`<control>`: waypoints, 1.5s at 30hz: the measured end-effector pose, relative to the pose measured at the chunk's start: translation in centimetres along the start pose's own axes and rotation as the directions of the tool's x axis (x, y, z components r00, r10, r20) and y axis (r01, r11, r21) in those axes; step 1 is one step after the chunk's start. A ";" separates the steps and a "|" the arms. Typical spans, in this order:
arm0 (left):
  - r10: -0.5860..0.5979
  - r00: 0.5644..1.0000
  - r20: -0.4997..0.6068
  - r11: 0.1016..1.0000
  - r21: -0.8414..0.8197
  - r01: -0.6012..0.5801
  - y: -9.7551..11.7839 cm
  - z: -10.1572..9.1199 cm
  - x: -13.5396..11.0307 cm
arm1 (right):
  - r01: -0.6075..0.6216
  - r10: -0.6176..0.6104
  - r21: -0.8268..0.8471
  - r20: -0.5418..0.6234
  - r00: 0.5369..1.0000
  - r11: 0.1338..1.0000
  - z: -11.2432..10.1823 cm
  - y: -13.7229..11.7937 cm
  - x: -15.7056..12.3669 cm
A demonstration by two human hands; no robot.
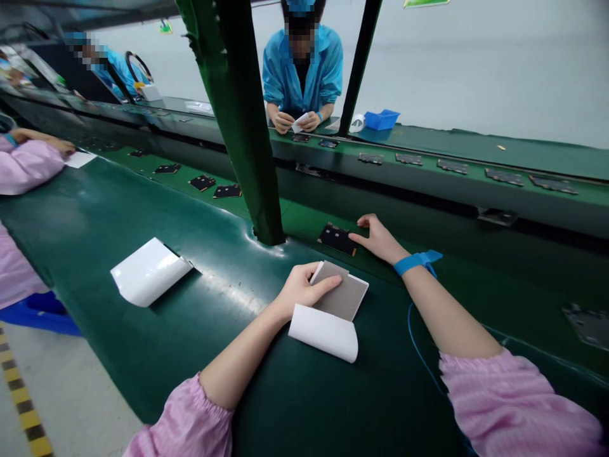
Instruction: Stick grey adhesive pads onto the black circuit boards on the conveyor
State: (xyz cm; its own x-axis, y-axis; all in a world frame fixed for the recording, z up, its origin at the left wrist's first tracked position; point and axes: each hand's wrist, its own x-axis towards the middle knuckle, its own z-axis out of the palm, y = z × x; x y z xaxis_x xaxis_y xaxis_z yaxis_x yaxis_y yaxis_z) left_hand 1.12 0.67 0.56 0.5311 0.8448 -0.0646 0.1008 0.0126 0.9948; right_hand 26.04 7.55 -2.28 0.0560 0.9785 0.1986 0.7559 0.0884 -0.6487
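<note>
My left hand (pixel 304 289) grips a grey sheet (pixel 341 298) with white edges, its thumb lying flat across the top face. A white backing paper (pixel 323 333) curls back from the near side of that sheet. Over the green conveyor, my right hand (pixel 378 238) is open, thumb and fingers spread, with a blue wrist strap (pixel 419 260) behind it. Its thumb tip is at the right edge of a flat black circuit board (pixel 337 237); whether it touches the board I cannot tell.
Another curled white sheet (pixel 150 273) lies left on the green table (pixel 200 336). A green post (pixel 238 120) rises ahead of my hands. Several boards (pixel 202 183) lie along the belt. Opposite, a co-worker (pixel 303 76) handles a white piece; at left is a pink sleeve (pixel 31 162).
</note>
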 end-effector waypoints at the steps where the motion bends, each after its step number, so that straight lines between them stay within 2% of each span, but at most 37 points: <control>1: 0.001 1.000 -0.002 1.000 0.004 -0.001 -0.1 0.0 0.0 | -0.026 0.026 0.036 -0.015 1.000 0.999 -0.3 0.1 -0.2; 4: 0.010 1.000 -0.012 1.000 0.000 -0.010 -0.3 0.0 0.0 | -0.072 0.072 0.028 0.022 0.997 0.997 -1.7 0.3 -1.6; 7: 0.014 1.000 0.000 1.000 -0.020 -0.014 -0.5 0.0 0.1 | -0.043 0.057 -0.139 0.103 0.993 0.989 -2.8 0.2 -3.7; 9: 0.014 1.000 0.016 0.999 -0.034 -0.014 -0.5 0.0 0.1 | -0.029 0.051 -0.215 0.099 0.994 0.976 -2.9 -0.1 -5.0; 15: 0.010 1.000 -0.005 0.999 -0.041 -0.010 -0.5 0.0 0.1 | 0.037 -0.029 -0.293 0.032 0.999 0.955 -3.1 -0.6 -5.7; 17: 0.012 1.000 -0.008 1.000 -0.025 -0.012 -0.5 -0.1 0.1 | 0.052 -0.058 -0.313 -0.008 0.998 0.948 -4.4 -1.0 -5.4; 21: 0.022 1.000 -0.017 1.000 0.012 -0.022 -0.6 -0.1 0.1 | 0.046 -0.106 -0.335 -0.164 0.981 0.941 -7.8 -1.9 -5.3; 24: 0.030 0.999 -0.026 0.999 0.018 -0.030 -0.6 -0.1 0.1 | 0.066 -0.152 -0.371 -0.206 0.967 0.926 -8.7 -2.0 -5.3; 27: 0.024 1.000 -0.015 1.000 0.001 -0.024 -0.6 -0.1 0.2 | 0.094 -0.151 -0.404 -0.110 0.982 0.910 -7.4 -1.0 -5.2; 31: 0.027 1.000 -0.014 1.000 -0.007 -0.027 -0.7 0.0 0.2 | 0.051 -0.044 -0.322 0.031 0.999 0.945 -5.3 -0.6 -5.1; 33: 0.030 0.999 -0.022 1.000 -0.008 -0.030 -0.6 0.0 0.2 | 0.038 -0.035 -0.174 0.023 0.999 0.984 -4.7 -2.0 -5.4; 35: 0.038 0.998 -0.056 0.999 -0.003 -0.039 -0.5 0.0 0.3 | 0.057 -0.057 0.041 0.002 0.998 0.998 -3.8 -4.1 -5.8; 38: 0.064 0.985 -0.160 0.998 0.013 -0.063 -0.4 0.0 0.4 | 0.096 -0.108 0.301 0.026 0.994 0.949 -1.7 -7.2 -6.7; 41: 0.075 0.971 -0.228 0.997 0.008 -0.075 -0.4 0.0 0.7 | 0.088 -0.116 0.400 0.044 0.992 0.912 0.7 -8.5 -7.5; 45: 0.059 0.976 -0.207 0.998 -0.015 -0.064 -0.6 -0.1 0.8 | 0.083 -0.074 0.442 -0.037 0.997 0.893 2.0 -8.2 -8.0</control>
State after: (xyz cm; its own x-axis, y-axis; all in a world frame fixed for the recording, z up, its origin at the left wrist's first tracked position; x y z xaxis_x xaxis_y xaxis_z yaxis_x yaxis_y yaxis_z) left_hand 1.42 1.40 -0.07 0.3502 0.9366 0.0124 0.0544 -0.0336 0.9980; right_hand 18.14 -0.65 -0.03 0.0240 0.9615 0.2738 0.3911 0.2430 -0.8877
